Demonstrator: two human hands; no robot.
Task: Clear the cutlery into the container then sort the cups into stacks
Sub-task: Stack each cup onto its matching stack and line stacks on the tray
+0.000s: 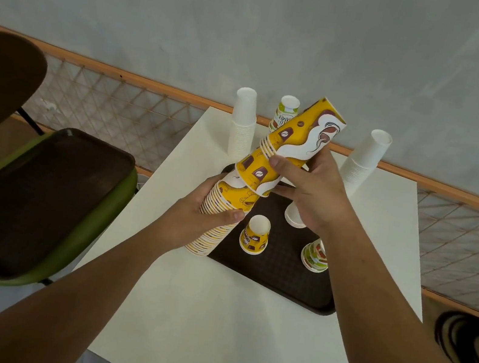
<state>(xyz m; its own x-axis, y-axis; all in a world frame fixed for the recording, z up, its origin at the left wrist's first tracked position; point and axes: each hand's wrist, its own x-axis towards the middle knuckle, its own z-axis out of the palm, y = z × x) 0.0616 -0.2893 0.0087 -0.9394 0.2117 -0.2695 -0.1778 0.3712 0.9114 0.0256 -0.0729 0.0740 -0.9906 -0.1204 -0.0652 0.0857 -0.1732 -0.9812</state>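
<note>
Currently, the yellow cup stack (269,167) runs tilted from lower left to upper right across the centre of the frame. Its lower end is at the left edge of the brown tray (278,278); whether it touches the surface (207,319) cannot be told. A seam partway up suggests an upper batch is being nested onto a lower batch, and the two-handed hold keeps both sections in line.

Grip state:
- The left hand (193,218) has its grip closed round the lower section, thumb across the near side of the rims.
- The right hand (317,188) has its grip closed round the upper section just above the seam, thumb on the near face.

Items awaiting sorting stand inverted on the tray: a single yellow cup (253,238), a patterned cup (314,255) and a short white stack (293,216), partly hidden behind the right hand.

Finished stacks stand along the far edge of the surface, clear of the work area: two tall white stacks (243,121) and a green-lettered stack (285,112).

No cutlery or container is in view.
</note>
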